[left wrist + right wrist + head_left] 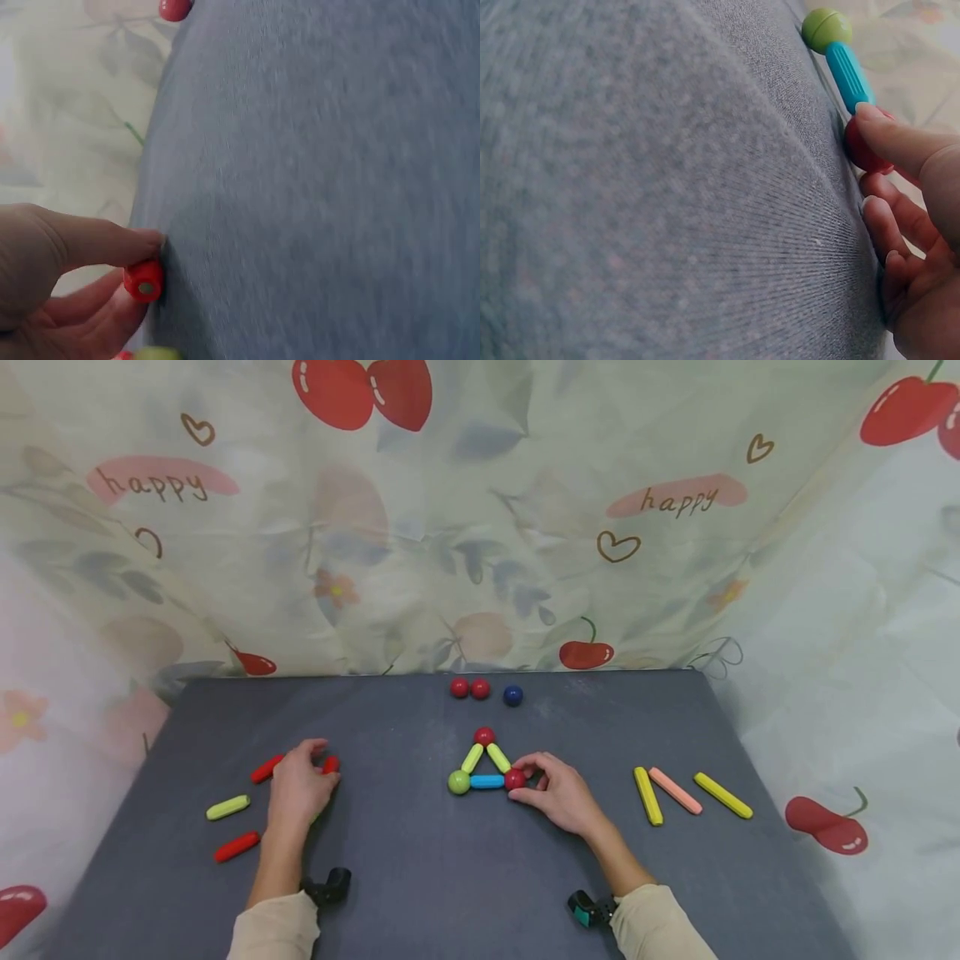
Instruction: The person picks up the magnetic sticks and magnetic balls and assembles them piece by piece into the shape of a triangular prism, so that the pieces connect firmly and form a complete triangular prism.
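My left hand [298,783] pinches a short red rod [331,764] between thumb and fingers, low over the table at left. In the left wrist view the rod's round end [144,282] shows a pale dot. A triangle of balls and rods lies mid-table: a red ball [484,737] on top, a green ball [459,782] at lower left, two yellow-green rods [472,758] for sides and a blue rod [487,782] as base. Its lower right corner is another red ball [514,779], held by the thumb and fingers of my right hand [561,795].
Two red balls [460,688] and a dark blue ball [513,696] sit near the grey table's back edge. Around my left hand lie red rods [237,847] and a yellow-green rod [228,807]. Two yellow rods [723,795] and a pink rod [676,791] lie at right.
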### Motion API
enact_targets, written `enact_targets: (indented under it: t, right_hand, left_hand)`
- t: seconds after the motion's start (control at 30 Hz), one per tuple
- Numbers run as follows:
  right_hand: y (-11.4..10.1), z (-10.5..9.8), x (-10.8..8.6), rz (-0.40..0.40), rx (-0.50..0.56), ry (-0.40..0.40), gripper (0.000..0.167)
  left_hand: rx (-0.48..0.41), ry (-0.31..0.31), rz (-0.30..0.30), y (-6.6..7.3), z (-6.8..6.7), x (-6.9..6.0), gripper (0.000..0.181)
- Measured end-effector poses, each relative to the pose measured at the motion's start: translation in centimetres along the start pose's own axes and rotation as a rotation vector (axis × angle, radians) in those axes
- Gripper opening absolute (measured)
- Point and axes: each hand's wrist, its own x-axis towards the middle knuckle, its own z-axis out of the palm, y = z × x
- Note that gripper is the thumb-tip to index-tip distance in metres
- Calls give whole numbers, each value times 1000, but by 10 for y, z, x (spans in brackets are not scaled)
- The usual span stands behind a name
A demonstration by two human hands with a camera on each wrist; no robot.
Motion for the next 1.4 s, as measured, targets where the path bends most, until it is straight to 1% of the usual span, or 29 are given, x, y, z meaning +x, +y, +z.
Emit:
enact_targets:
  t: [0.03, 0.1, 0.17, 0.23, 0.3, 0.37, 0.43, 0.5, 0.57, 0.67, 0.8, 0.87, 0.93, 1.03, 1.1, 1.17, 1.2, 1.27, 1.4]
  right_hand:
    - [0, 0, 0, 0, 2, -1, 35]
    - [0, 1, 1, 0, 3, -4, 35]
    - [1, 1, 1, 0, 2, -7, 35]
    - [1, 2, 1, -1, 3, -6, 35]
    - [1, 2, 2, -3, 4, -3, 35]
    - [2, 2, 2, -3, 6, 0, 35]
    - [2, 2, 2, -3, 7, 2, 35]
    - [2, 2, 2, -3, 7, 0, 35]
    - [2, 2, 2, -2, 8, -5, 35]
    - [2, 3, 2, 2, 5, -11, 35]
    - [2, 3, 2, 8, -2, -5, 35]
    - [2, 3, 2, 7, -7, 0, 35]
    - [1, 2, 1, 8, -8, 4, 35]
    - [0, 0, 0, 15, -6, 6, 35]
    - [-1, -2, 0, 21, 2, 10, 35]
    - [0, -3, -1, 29, 9, 19, 35]
    - [0, -4, -1, 33, 15, 27, 35]
    - [1, -4, -2, 46, 22, 44, 35]
    - [2, -2, -1, 56, 40, 53, 36]
  left_hand:
    - [-30, -1, 1, 3, 1, 0, 60]
    - [-117, 12, 27, 11, 5, -2, 60]
    - [-212, 39, 87, 21, 10, -5, 58]
    - [-308, 59, 166, 33, 18, -11, 53]
    - [-392, 67, 243, 46, 30, -17, 48]
    - [-468, 46, 304, 60, 45, -23, 43]
    - [-522, 19, 346, 71, 62, -29, 40]
    - [-548, -10, 356, 77, 77, -33, 39]
    - [-566, -31, 340, 81, 89, -36, 39]
    - [-587, -63, 311, 83, 101, -40, 40]
    - [-597, -81, 314, 83, 108, -41, 39]
    - [-595, -88, 320, 84, 109, -41, 39]
    - [-583, -117, 336, 82, 106, -39, 41]
    - [-582, -195, 373, 78, 97, -30, 45]
    - [-591, -239, 403, 75, 89, -19, 49]
    - [-597, -252, 413, 74, 81, -3, 50]
    - [-593, -242, 416, 75, 79, 7, 49]
    - [-556, -200, 403, 80, 77, 26, 46]
    - [-418, -88, 370, 96, 81, 63, 43]
